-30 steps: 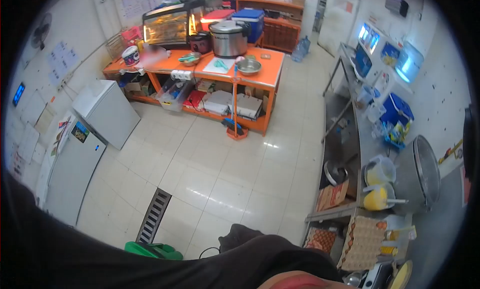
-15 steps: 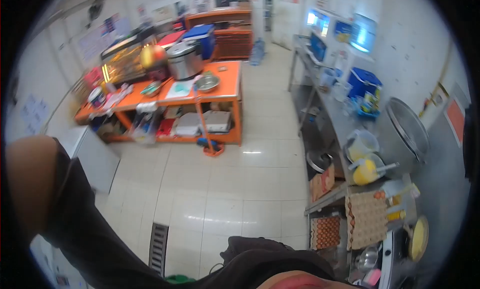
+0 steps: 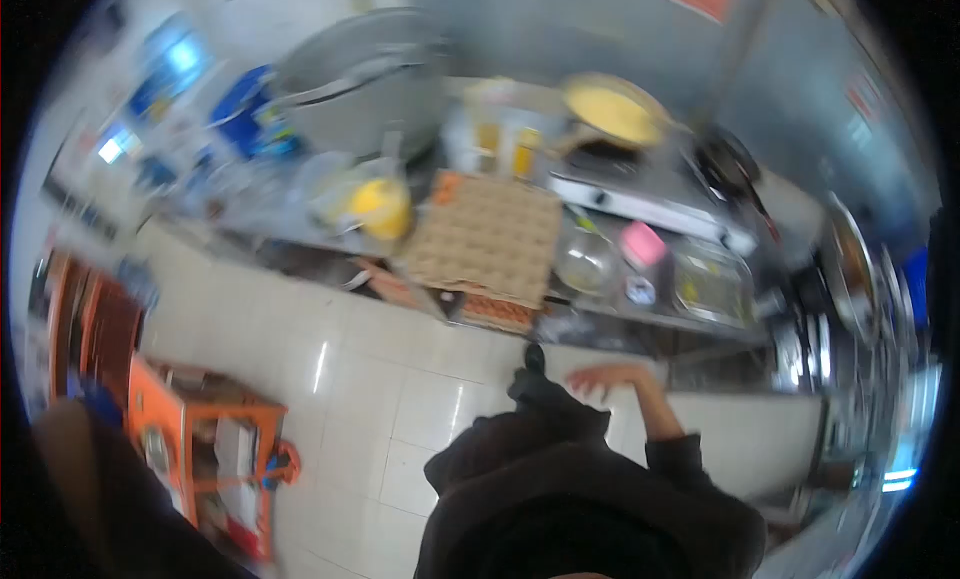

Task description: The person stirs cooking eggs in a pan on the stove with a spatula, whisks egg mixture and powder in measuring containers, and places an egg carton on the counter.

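My right hand (image 3: 605, 377) hangs in front of the counter, below its edge, with its blurred fingers spread and nothing in them. Nearest to it are the egg carton tray (image 3: 485, 234) and a clear bowl (image 3: 587, 261) on the counter. A pink container (image 3: 643, 245) and a clear rectangular tray (image 3: 712, 284) stand to the right of the bowl. Behind them, a pan of yellow food (image 3: 612, 111) sits on a white stove (image 3: 650, 211). Part of my left arm shows, smeared, at the lower left; its hand is out of view.
A large metal pot (image 3: 365, 89) stands at the back of the counter, with a yellow-filled jug (image 3: 380, 209) before it. The orange table (image 3: 158, 389) is at the lower left, on the tiled floor. Dark pans (image 3: 728, 164) are right of the stove.
The view has swung right, from the orange table and floor to the counter and stove. My right hand has come into view.
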A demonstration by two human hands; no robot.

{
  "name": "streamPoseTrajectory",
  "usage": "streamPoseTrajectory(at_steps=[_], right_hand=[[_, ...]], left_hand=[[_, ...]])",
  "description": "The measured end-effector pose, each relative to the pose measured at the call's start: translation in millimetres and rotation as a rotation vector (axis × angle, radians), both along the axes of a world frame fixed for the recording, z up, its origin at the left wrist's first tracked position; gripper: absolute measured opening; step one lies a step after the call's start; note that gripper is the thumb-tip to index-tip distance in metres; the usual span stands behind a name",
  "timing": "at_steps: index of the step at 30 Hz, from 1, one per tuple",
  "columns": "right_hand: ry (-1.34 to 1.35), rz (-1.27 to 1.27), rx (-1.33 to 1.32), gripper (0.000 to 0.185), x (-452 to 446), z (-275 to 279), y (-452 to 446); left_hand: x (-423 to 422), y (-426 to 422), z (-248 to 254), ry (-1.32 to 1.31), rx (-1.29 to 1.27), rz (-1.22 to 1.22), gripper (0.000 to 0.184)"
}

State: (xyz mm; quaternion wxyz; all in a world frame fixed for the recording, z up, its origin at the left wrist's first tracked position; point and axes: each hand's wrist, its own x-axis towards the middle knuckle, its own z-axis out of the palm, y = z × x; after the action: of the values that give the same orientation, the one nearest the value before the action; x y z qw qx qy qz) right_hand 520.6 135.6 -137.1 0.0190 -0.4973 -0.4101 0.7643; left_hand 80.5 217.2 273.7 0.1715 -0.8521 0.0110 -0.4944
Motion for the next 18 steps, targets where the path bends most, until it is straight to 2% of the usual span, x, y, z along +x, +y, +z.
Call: streamPoseTrajectory(at_steps=[2,3,4,5,6,8,10,11,13,16,18], right_hand=[[0.237,-0.238,0.151,0.051,59,56,18],[0.019,-0.260,0.393,0.048,73,99,28],[-0.061,-0.476,0.456,0.042,102,110,35],[-0.262,-0.597,0.585,0.035,139,105,51],[-0.377,-0.721,0.665,0.032,159,132,64],[-0.978,-0.684,0.936,0.040,249,85,96],[-1.603,-0.673,0.995,0.055,322,36,119],[-1.596,-0.674,1.007,0.055,344,30,128],[-1.793,-0.659,1.036,0.066,372,31,147],[-1.822,-0.536,1.065,0.061,414,13,168],[-1.866,-0.462,1.067,0.059,431,3,180]], left_hand=[[54,33,-3,0.022,-0.004,-0.178,0.021],[79,47,-6,0.030,-0.017,-0.240,0.021],[102,59,-8,0.037,-0.022,-0.290,0.021],[124,69,-8,0.033,-0.020,-0.323,0.020],[145,78,-9,0.029,-0.022,-0.348,0.020],[186,95,-7,0.023,-0.026,-0.388,0.019],[231,110,-5,0.013,-0.050,-0.405,0.018],[250,119,-6,0.001,-0.064,-0.404,0.018],[278,135,-10,-0.046,-0.101,-0.386,0.017],[324,166,-26,-0.124,-0.218,-0.318,0.016],[357,191,-53,-0.166,-0.405,-0.244,0.016]])
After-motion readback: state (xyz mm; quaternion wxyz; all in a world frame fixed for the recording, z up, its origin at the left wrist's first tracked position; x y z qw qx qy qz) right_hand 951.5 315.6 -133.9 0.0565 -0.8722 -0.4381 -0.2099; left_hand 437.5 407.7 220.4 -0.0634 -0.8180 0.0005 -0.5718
